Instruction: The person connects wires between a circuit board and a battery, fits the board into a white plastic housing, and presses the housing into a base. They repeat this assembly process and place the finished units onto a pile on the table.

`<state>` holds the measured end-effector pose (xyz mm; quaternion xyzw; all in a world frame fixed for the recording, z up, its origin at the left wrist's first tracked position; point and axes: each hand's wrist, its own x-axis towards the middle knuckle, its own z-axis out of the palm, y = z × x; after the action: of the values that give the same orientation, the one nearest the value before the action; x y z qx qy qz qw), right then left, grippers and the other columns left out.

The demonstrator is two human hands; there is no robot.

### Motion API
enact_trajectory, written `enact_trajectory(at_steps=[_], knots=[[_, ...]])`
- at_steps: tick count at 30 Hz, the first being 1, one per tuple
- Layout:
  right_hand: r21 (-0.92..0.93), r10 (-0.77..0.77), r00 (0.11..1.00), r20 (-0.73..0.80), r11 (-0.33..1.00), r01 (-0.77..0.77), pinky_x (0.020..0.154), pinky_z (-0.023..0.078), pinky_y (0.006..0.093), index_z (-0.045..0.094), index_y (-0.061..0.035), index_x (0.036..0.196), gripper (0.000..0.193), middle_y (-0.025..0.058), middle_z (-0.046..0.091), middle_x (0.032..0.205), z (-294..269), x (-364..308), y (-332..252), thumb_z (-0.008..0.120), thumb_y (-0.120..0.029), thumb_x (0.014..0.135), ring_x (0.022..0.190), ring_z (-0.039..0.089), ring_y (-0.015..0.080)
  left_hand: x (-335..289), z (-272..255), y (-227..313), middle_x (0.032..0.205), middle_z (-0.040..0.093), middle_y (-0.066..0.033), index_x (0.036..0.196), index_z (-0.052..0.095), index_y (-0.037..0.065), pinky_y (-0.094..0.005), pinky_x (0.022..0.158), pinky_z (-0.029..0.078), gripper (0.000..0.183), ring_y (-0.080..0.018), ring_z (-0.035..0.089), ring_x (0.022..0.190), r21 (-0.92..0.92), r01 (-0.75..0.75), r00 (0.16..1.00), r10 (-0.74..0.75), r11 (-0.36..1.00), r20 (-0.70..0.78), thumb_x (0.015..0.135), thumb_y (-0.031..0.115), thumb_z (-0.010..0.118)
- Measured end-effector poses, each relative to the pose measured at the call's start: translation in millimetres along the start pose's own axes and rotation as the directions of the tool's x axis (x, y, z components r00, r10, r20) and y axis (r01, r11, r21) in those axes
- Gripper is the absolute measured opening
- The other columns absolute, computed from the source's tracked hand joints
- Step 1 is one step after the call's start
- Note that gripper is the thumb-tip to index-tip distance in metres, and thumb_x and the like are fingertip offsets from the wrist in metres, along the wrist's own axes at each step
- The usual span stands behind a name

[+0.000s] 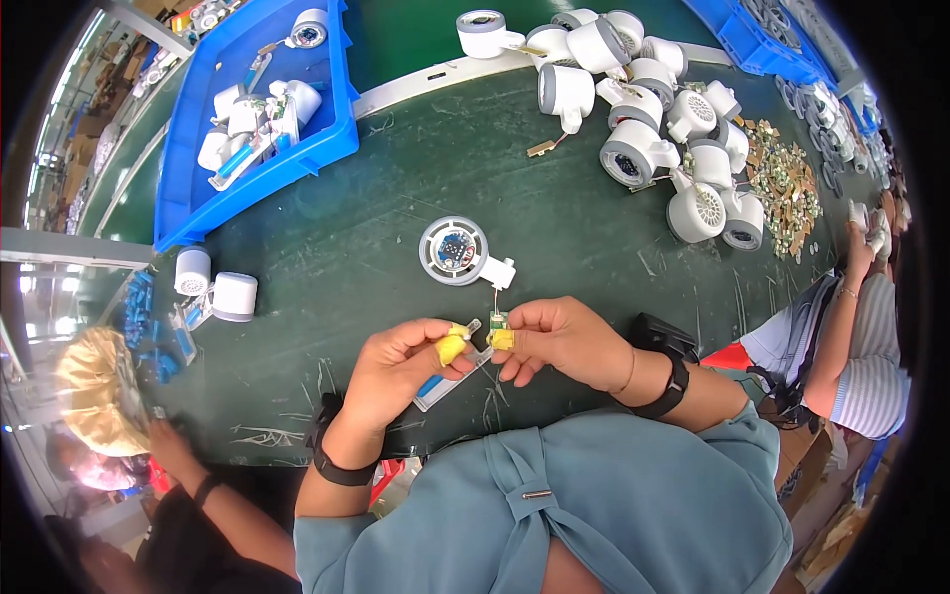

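In front of me, my right hand (554, 342) pinches a small green circuit board (498, 322) between thumb and fingers. A thin wire runs from it to a white round fan-like unit (454, 251), which lies with its grey ring and inner board facing up. My left hand (411, 361) is closed beside it, its fingertips around a small pale piece (474, 326) that I cannot make out. Yellow wraps cover the thumb tips of both hands. Beneath my fingers lies a white handle shell (455, 381) with a blue cylinder in it, partly hidden.
A blue bin (341, 139) with several white units stands at far left. More white units (696, 213) are heaped at far right, beside a pile of small boards (782, 188). Two units (235, 296) and blue cylinders (139, 307) lie left. Other people's arms (173, 450) reach in at both sides.
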<state>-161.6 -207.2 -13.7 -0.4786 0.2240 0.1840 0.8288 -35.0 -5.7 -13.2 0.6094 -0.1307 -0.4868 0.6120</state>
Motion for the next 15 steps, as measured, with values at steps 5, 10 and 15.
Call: enact_trajectory(at_steps=[5,10,15], knots=[[-0.105,-0.091,0.996,-0.006,0.990,0.090,0.066,0.055,0.0252,0.061,0.0034,0.104,0.017,0.0073,0.068,0.092,2.3,1.8,8.2,0.050,-0.009,0.099,0.076,0.067,0.0123,3.5,14.7,1.4,0.093,0.068,-0.0066,0.105,0.068,-0.003,-0.0233,0.065,0.053,0.018,-0.0115,0.066,0.076,0.323,-0.111,0.989,0.136,0.940,-0.057,0.089,-0.005,0.059],[-0.133,-0.112,0.994,-0.003,0.985,0.110,0.065,0.055,0.0251,0.061,0.0028,0.103,0.017,0.0066,0.068,0.092,2.5,1.9,8.1,0.049,-0.008,0.099,0.076,0.066,0.0115,6.5,24.2,3.2,0.084,0.065,-0.0010,0.098,0.069,-0.001,-0.0199,0.061,0.049,0.018,-0.0050,0.060,0.069,0.538,-0.252,0.948,0.316,0.804,-0.029,0.083,-0.007,0.063],[-0.095,-0.126,0.992,-0.009,0.988,0.125,0.065,0.055,0.0250,0.061,0.0025,0.104,0.017,0.0066,0.067,0.092,2.6,2.0,8.3,0.049,-0.008,0.099,0.076,0.066,0.0113,7.4,24.5,3.0,0.082,0.065,-0.0052,0.096,0.066,-0.001,-0.0231,0.059,0.051,0.018,-0.0082,0.060,0.066,0.556,-0.272,0.937,0.347,0.785,-0.031,0.079,-0.005,0.066]])
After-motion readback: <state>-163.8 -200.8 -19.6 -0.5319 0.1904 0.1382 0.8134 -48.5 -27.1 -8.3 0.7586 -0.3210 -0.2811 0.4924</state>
